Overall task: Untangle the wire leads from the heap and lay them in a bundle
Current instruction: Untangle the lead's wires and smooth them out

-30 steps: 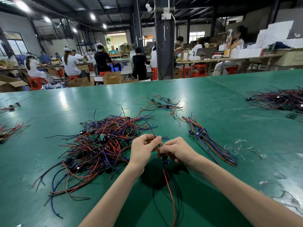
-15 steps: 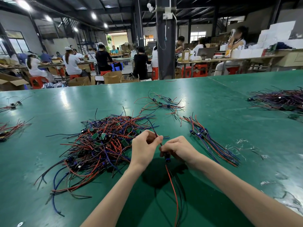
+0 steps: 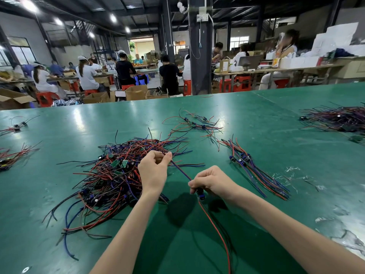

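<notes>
A blue wire lead (image 3: 180, 170) is being drawn taut above the green worktop (image 3: 256, 119) beside the heap (image 3: 114, 175), pinched by the left hand (image 3: 155, 171) and the right hand (image 3: 212, 179), and is best pulled slowly toward the bundle (image 3: 256, 169).

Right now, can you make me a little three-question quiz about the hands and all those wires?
1. True or false: the left hand and right hand hold the same wire lead.
2. Which side of the hands is the tangled heap on? A) left B) right C) behind the person
3. Fill in: the neat bundle lies on the green ____.

Key:
1. True: the lead runs stretched between both pinches.
2. A.
3. Table.
</notes>
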`<action>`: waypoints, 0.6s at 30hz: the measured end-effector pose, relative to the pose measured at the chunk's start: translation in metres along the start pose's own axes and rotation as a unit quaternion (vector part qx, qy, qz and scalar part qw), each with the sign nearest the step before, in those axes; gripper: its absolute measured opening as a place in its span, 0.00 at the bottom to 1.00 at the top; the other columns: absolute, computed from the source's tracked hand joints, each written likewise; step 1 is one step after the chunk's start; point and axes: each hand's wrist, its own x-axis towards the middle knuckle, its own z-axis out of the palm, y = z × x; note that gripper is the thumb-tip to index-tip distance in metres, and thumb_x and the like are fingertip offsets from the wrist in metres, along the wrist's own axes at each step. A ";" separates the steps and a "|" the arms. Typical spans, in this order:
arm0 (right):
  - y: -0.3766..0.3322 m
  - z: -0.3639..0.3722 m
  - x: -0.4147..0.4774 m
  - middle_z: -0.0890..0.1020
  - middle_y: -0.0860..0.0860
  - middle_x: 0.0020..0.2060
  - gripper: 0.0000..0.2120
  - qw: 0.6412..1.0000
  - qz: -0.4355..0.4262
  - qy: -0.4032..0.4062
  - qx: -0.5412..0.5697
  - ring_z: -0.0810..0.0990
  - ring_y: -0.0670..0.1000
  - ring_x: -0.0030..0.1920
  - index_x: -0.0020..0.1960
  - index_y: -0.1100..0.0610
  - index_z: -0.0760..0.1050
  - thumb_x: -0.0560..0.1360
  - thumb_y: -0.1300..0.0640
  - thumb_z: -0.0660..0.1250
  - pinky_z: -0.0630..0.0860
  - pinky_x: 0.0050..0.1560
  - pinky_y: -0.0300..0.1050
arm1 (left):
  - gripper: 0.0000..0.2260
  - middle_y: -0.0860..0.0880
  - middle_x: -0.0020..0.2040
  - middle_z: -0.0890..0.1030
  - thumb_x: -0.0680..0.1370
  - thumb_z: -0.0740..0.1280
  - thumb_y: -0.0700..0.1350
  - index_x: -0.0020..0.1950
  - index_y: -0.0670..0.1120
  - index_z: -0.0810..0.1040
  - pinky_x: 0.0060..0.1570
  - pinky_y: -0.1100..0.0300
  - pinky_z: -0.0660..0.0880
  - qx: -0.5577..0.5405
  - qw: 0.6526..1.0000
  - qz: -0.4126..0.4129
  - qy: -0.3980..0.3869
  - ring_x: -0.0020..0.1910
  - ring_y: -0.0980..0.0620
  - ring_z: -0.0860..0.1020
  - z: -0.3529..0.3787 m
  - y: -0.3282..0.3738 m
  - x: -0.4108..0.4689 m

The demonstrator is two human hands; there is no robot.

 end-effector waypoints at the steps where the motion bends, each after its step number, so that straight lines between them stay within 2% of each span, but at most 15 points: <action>1: 0.000 -0.001 0.000 0.80 0.49 0.24 0.11 1.000 0.001 0.002 -0.001 0.71 0.40 0.22 0.31 0.61 0.81 0.72 0.66 0.69 0.68 0.26 0.30 | 0.09 0.51 0.35 0.81 0.74 0.72 0.48 0.36 0.49 0.76 0.38 0.65 0.74 -0.001 1.000 -0.003 0.000 0.36 0.52 0.80 0.000 0.000 0.000; 3: 0.001 -0.003 0.000 0.81 0.50 0.25 0.11 1.000 0.003 0.005 0.002 0.72 0.41 0.24 0.31 0.61 0.81 0.72 0.65 0.69 0.69 0.27 0.31 | 0.09 0.51 0.34 0.82 0.75 0.71 0.49 0.37 0.48 0.77 0.39 0.60 0.76 -0.029 0.999 -0.033 -0.001 0.34 0.53 0.80 -0.001 0.002 0.001; 6: 0.001 -0.004 0.001 0.82 0.51 0.27 0.11 1.000 0.003 0.008 -0.009 0.74 0.42 0.26 0.30 0.59 0.82 0.71 0.65 0.69 0.71 0.30 0.32 | 0.11 0.55 0.28 0.80 0.76 0.69 0.48 0.36 0.45 0.78 0.32 0.64 0.73 -0.106 0.990 -0.093 -0.004 0.27 0.61 0.76 -0.001 0.006 0.000; 10: 0.001 -0.006 0.000 0.80 0.49 0.25 0.11 0.999 -0.001 0.007 -0.032 0.72 0.41 0.24 0.31 0.60 0.81 0.71 0.65 0.69 0.68 0.28 0.30 | 0.13 0.53 0.26 0.79 0.77 0.68 0.45 0.34 0.42 0.78 0.27 0.66 0.69 -0.216 0.963 -0.158 -0.011 0.25 0.59 0.72 -0.003 0.012 -0.001; 15: -0.001 -0.009 -0.001 0.77 0.46 0.20 0.09 0.998 -0.001 0.013 -0.056 0.68 0.40 0.18 0.34 0.64 0.80 0.72 0.66 0.68 0.63 0.23 0.25 | 0.11 0.48 0.25 0.78 0.77 0.67 0.41 0.36 0.39 0.78 0.22 0.65 0.69 -0.333 0.909 -0.244 -0.053 0.22 0.56 0.70 -0.005 0.022 0.000; 18: -0.003 -0.012 0.000 0.77 0.46 0.20 0.09 0.999 -0.002 0.014 -0.041 0.69 0.40 0.19 0.34 0.65 0.80 0.73 0.67 0.67 0.64 0.23 0.27 | 0.11 0.48 0.25 0.76 0.77 0.66 0.41 0.36 0.40 0.76 0.21 0.66 0.68 -0.399 0.856 -0.314 -0.098 0.22 0.56 0.69 -0.006 0.024 0.000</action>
